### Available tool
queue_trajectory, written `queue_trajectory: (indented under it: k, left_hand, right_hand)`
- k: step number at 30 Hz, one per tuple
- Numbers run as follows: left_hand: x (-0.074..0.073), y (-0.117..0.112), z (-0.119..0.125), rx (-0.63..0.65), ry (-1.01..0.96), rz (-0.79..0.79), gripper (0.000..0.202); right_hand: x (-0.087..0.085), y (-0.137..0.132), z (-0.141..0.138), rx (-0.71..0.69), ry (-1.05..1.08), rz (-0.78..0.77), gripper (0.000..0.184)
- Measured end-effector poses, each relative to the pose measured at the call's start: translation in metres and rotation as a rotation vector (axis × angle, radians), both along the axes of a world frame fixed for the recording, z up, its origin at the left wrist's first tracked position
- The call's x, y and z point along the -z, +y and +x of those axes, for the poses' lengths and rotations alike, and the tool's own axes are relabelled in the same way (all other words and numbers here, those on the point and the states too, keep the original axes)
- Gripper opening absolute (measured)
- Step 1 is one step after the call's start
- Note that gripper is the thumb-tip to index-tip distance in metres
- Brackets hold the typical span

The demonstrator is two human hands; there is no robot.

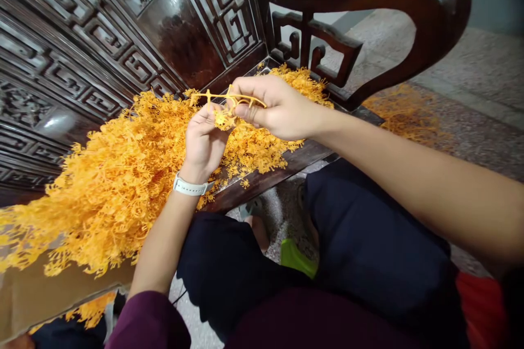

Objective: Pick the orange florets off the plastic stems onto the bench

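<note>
Bench [286, 174] of dark carved wood, with a long orange heap [135, 169] of plastic flower pieces on its seat, and two bare hands at work above the seat's front edge. The heap leans against the bench back [184, 38], narrows toward the corner below the curved armrest [434, 0], and spills at the opposite end above a cardboard sheet or box [41, 294]. The right hand [278, 106] is closed in a pinch, thumb against bent fingers, on a thin orange stem [216, 95] with short side stubs; the stem lies roughly level, its free end pointing toward the bench back. The left hand [204, 139], a pale watch band [190, 185] at its wrist, has its fingertips drawn nearly together on a small orange flower piece [223, 119] just below the stem — whether the two are joined cannot be told, since the fingers cover the meeting point. The step in hand appears to be close fingertip work between stem and flower piece; the next move seems to call for a steady right pinch and fine left-hand control. Beyond the armrest, thin orange strands [409, 117] lie on the floor.
</note>
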State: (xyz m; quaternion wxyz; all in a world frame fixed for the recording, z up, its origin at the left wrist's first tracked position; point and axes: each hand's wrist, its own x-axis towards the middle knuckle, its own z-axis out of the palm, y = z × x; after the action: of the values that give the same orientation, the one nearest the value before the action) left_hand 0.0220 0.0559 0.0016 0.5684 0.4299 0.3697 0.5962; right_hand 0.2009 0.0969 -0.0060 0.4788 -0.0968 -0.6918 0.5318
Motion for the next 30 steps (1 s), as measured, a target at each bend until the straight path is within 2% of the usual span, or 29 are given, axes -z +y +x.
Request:
queue_trajectory:
  k: [5, 8, 14, 22, 27, 30]
  left_hand:
    - [-0.004, -0.005, 0.005, -0.012, -0.046, -0.099, 0.030]
    - [-0.005, -0.006, 0.005, 0.032, -0.067, -0.110, 0.025]
    - [-0.004, -0.008, 0.004, 0.023, 0.005, -0.134, 0.022]
    - [-0.004, -0.012, 0.003, 0.160, 0.008, -0.048, 0.025]
    - [-0.009, -0.015, 0.005, 0.162, 0.061, -0.053, 0.037]
    - [-0.021, -0.015, -0.009, 0.109, 0.021, 0.059, 0.046]
  right_hand:
    - [0.003, -0.003, -0.002, -0.152, 0.058, -0.053, 0.051]
    - [0.005, -0.004, -0.002, -0.211, 0.070, -0.111, 0.051]
    - [0.007, -0.002, -0.003, -0.314, 0.121, -0.131, 0.047]
    - [0.007, -0.007, -0.001, -0.417, 0.212, -0.248, 0.044]
    - [0.006, -0.009, 0.004, -0.433, 0.197, -0.282, 0.047]
    - [0.002, -0.007, 0.013, -0.385, 0.193, -0.316, 0.051]
